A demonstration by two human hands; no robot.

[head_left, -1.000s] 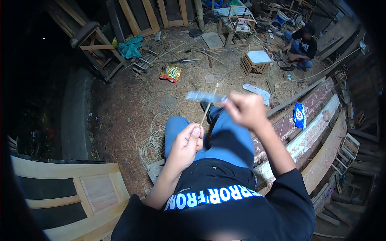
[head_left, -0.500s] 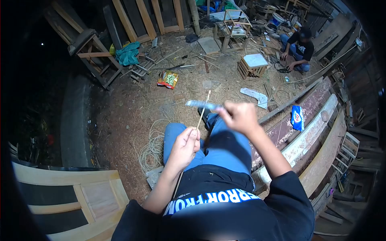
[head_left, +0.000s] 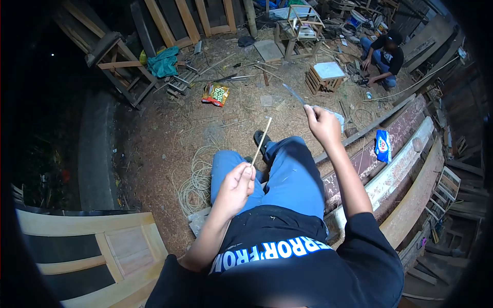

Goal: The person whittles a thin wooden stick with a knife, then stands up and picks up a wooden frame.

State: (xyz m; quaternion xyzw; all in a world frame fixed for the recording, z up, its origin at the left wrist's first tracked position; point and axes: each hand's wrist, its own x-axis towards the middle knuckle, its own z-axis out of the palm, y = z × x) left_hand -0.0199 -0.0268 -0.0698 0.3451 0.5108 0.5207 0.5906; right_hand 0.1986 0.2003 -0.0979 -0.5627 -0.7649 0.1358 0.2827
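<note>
My left hand [head_left: 236, 188] is closed around a thin, pale stick [head_left: 262, 138], which looks like a strip of bamboo or cane. Its upper end slants up and to the right, away from my lap. In my right hand [head_left: 323, 124] is a knife [head_left: 294, 94], held up by its handle, with the blade pointing to the upper left. The blade is apart from the stick, above and to the right of its tip. A small sliver shows at the stick's upper end.
Coiled cane strips [head_left: 197, 177] lie left of my legs. Long boards [head_left: 405, 161] with a blue packet [head_left: 382, 146] lie at right. A wooden panel [head_left: 128, 251] is at lower left. Farther off are a snack bag [head_left: 215, 94], a slatted crate [head_left: 325, 77] and a crouching person [head_left: 385, 59].
My right hand has moved up and to the right with the knife. The blade, earlier across the stick, is now clear of it. My left hand stays nearly in place.
</note>
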